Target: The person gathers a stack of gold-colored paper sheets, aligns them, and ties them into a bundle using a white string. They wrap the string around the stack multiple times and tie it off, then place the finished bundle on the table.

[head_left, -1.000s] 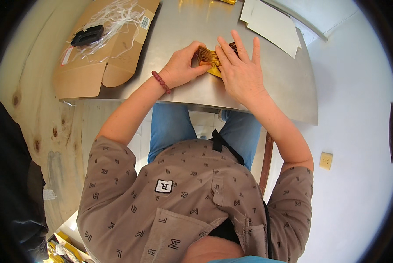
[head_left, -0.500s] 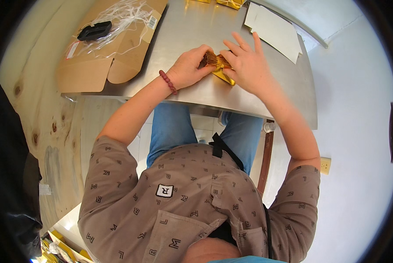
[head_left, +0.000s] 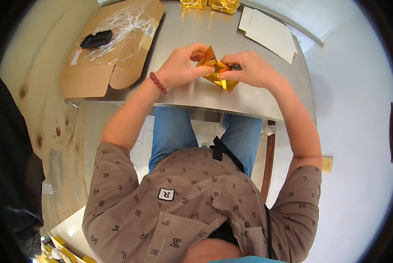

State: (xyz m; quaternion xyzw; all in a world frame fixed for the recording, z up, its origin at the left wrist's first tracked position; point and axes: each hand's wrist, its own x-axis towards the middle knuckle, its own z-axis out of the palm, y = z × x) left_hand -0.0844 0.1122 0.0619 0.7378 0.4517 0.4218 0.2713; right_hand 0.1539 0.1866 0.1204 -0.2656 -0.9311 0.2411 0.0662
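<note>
A shiny gold foil bow with pleated folds (head_left: 211, 74) is held up over the near part of the metal table, one pointed end up and another hanging down. My left hand (head_left: 185, 65) grips its left side, thumb across the front and fingers behind. My right hand (head_left: 249, 69) pinches its right side between thumb and fingers. A small dark piece (head_left: 236, 67) pokes out beside the right fingers; what it is I cannot tell. The back of the foil is hidden from view.
On the left of the metal table (head_left: 179, 30) lies an opened cardboard box (head_left: 89, 81) bearing tangled white ribbon (head_left: 128, 33) and a black plastic holder (head_left: 95, 39). Gold-wrapped packages (head_left: 225, 6) stand at the far edge. White card sheets (head_left: 268, 33) rest at the far right.
The gold foil has spread wider and shows more of its pleats. My right fingers, raised and spread before, have curled in against it, and a dark piece now shows there.
</note>
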